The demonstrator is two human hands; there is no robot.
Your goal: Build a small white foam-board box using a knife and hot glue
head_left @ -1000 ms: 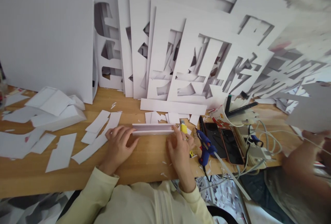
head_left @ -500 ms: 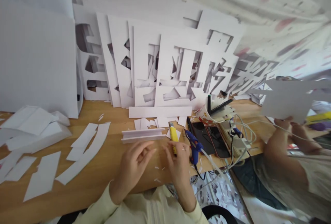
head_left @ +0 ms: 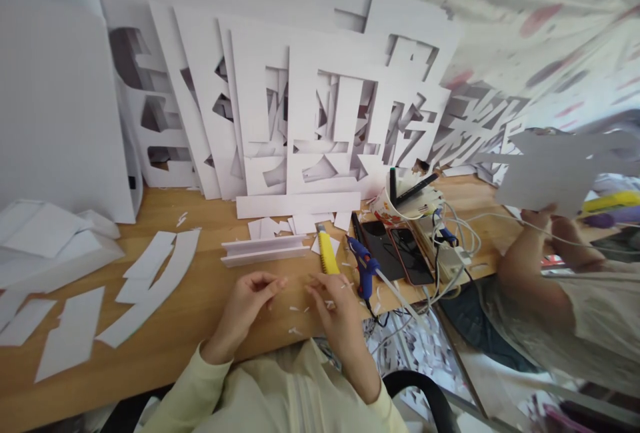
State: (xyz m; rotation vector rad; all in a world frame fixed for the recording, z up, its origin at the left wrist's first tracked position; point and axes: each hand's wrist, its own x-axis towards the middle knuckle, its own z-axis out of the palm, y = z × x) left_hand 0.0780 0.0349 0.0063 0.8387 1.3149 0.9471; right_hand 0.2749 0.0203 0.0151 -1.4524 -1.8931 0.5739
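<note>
Channel-shaped white strip lies on the wooden table just beyond the two hands, trough facing up, probably because its long flat base keeps it steady unheld. Yellow utility knife and blue hot-glue gun lie to its right, perhaps put there for a short reach; the gun's cord trails over the table edge. Cut white strips spread at the left, apart from the tools.

Both forearms come up from the near edge, wrists low. Left hand draws thumb and forefinger tips together; whether they pinch anything tiny, I cannot tell. Right hand faces it, loosely curled, thumb parted from forefinger, nothing visible within. Neither touches the channel-shaped strip.
</note>
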